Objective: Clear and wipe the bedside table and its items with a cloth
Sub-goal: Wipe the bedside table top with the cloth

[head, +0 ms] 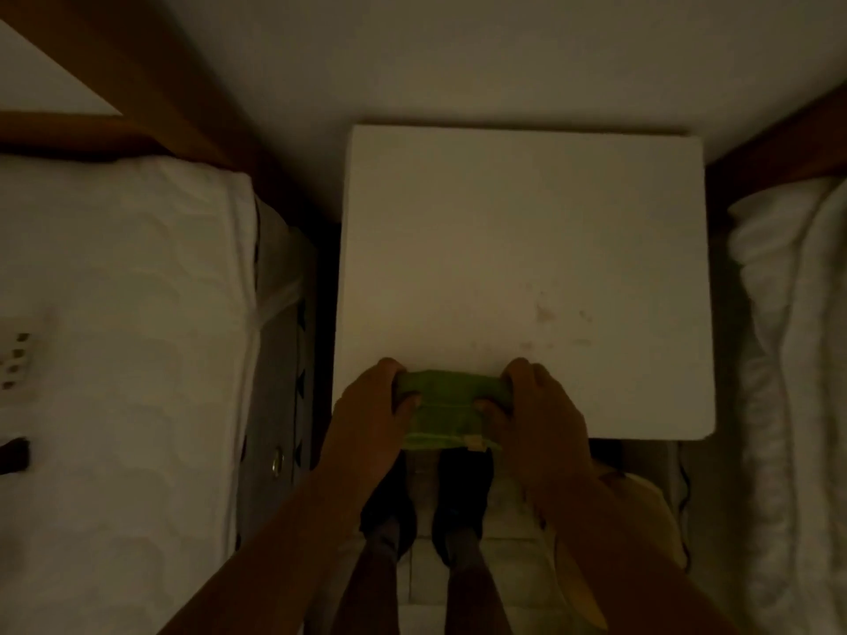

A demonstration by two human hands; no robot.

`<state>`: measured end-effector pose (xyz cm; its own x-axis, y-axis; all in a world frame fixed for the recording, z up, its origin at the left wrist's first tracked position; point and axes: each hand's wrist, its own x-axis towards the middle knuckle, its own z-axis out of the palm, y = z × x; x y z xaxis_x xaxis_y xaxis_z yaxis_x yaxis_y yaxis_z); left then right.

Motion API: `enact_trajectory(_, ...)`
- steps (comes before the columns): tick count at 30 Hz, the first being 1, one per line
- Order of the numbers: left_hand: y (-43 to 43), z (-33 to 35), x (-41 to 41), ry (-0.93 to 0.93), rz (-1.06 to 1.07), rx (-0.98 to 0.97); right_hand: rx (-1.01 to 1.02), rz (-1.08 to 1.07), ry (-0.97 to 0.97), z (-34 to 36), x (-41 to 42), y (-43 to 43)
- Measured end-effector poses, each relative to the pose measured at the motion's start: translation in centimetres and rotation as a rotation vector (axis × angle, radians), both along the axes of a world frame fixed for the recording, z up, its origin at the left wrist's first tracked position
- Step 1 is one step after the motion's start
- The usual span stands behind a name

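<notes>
Dim room, view from above. White table [522, 249] fills frame centre, top bare, faint reddish smudges [547, 313] lower right of centre. Green cloth [447, 407], folded, at table's lower edge, lower centre of frame. Left hand [369, 417] and right hand [534, 412] each clamped on one end of cloth, apart. Beds: left bed [123, 336], right bed [797, 359].

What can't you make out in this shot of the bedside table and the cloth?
Head view only, very dim:
- Middle of the green cloth shows; both ends are covered by the left hand and right hand.
- Faint marks on the table top: stains or shadows, unclear.
- Dark object on the left bed: cut off by the frame edge.
- Table front: hidden below its top.
</notes>
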<state>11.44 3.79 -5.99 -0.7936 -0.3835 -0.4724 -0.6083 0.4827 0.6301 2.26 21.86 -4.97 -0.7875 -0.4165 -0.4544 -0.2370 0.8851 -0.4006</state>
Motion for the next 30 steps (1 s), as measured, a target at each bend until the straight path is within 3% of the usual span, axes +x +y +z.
enact_trajectory(5,-0.1,0.9,0.0,0.048,-0.072,-0.166,-0.013,-0.027,0.194,1.3,1.4,-0.6)
enact_trajectory(11,2.2,2.4,1.4,0.208,-0.374,-0.411,-0.041,0.109,0.289,2.6,5.9,-1.6)
enact_trajectory(17,4.4,0.5,2.8,0.057,-0.665,-0.394,0.097,0.278,0.194,1.1,6.5,-0.5)
enact_trajectory(30,-0.2,-1.1,-8.6,0.209,-0.602,-0.280,0.053,0.472,0.027,-2.3,-6.3,-1.9)
